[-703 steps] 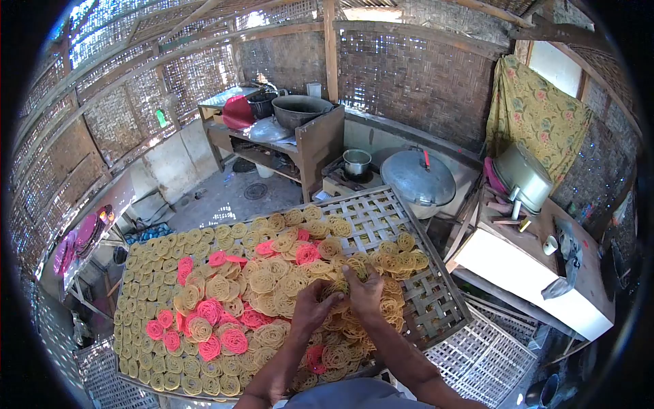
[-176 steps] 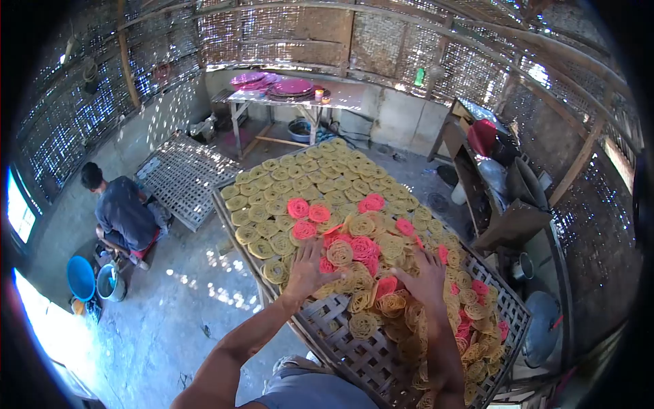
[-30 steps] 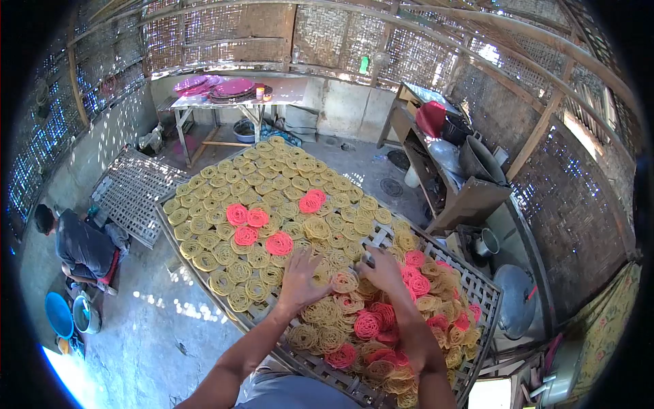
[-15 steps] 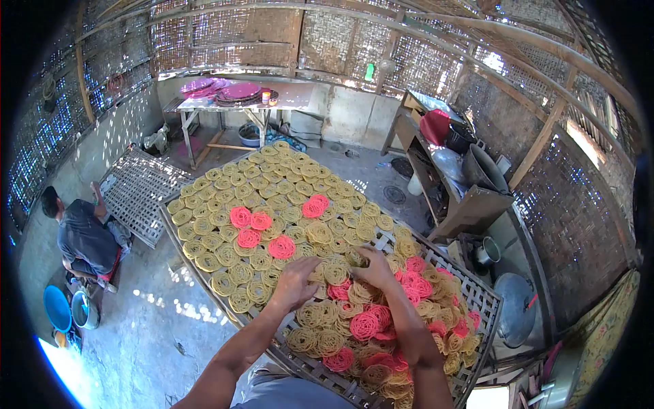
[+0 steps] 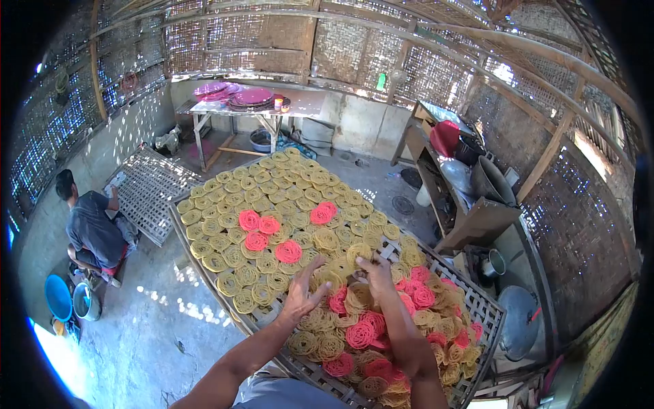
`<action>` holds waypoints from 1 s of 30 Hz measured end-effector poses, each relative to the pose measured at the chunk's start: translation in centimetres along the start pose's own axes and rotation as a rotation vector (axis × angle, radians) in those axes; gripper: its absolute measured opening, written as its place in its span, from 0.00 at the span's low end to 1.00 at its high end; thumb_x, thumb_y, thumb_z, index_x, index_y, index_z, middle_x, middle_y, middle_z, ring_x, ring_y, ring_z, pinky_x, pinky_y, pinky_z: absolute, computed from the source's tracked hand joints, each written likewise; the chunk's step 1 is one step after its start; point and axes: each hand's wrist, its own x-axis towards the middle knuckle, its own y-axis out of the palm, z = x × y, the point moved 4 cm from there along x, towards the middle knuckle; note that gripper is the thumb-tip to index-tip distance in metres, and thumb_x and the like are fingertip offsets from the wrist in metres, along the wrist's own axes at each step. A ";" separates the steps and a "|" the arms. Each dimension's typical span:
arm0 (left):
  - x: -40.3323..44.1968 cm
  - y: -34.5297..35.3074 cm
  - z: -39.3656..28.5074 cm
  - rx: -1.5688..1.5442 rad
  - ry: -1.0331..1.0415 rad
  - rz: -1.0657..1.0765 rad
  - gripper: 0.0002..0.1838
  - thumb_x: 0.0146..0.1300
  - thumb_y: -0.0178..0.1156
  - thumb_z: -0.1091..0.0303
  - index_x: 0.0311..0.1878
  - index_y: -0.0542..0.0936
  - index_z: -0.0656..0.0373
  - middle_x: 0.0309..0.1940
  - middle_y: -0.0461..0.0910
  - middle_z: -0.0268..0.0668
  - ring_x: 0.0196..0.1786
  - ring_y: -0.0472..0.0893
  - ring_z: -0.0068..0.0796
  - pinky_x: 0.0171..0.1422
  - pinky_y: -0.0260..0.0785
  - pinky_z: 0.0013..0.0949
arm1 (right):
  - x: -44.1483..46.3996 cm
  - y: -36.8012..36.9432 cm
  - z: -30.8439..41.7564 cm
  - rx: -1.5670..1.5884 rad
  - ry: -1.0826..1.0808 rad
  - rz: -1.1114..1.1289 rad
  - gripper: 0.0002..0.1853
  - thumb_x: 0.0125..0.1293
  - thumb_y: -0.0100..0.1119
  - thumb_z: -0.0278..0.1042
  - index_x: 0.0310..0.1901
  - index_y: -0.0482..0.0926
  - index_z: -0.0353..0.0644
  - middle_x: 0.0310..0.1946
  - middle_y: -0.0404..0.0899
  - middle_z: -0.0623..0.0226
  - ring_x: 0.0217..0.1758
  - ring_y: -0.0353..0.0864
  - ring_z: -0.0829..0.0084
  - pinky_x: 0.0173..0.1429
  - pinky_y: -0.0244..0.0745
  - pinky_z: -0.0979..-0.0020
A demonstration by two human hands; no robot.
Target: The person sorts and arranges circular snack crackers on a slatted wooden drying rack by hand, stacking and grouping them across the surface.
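Here's the right hand (image 5: 364, 262), clamped on a yellow coil (image 5: 359, 253) over the lattice rack (image 5: 485, 312); at eight o'clock from it, the left hand (image 5: 315, 279) has thumb and fingers apart. A mixed heap (image 5: 361, 334) of pink and yellow sits at five o'clock, flat coils (image 5: 272, 199) spread toward ten, a crouching person (image 5: 97, 228) at nine.

A woven rack (image 5: 492, 315) stretches out in front of the wearer, with noodle coils (image 5: 235, 255) spread over its far and left parts and heaped at its near right. To the left, a crouching person (image 5: 97, 221) is beside a second rack (image 5: 151, 193), with buckets (image 5: 86, 302) nearer. Behind stands a table (image 5: 306, 102) bearing trays (image 5: 253, 97). Right of the main rack lies a large lid (image 5: 516, 320).
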 end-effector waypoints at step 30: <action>3.4 4.1 1.9 -0.971 -0.402 -0.397 0.14 0.72 0.64 0.61 0.52 0.83 0.62 0.39 0.84 0.31 0.36 0.80 0.19 0.41 0.76 0.27 | -2.5 0.3 -0.2 -0.126 -0.209 0.201 0.12 0.68 0.60 0.36 0.45 0.81 0.36 0.40 0.81 0.66 0.45 0.79 0.73 0.54 0.71 0.71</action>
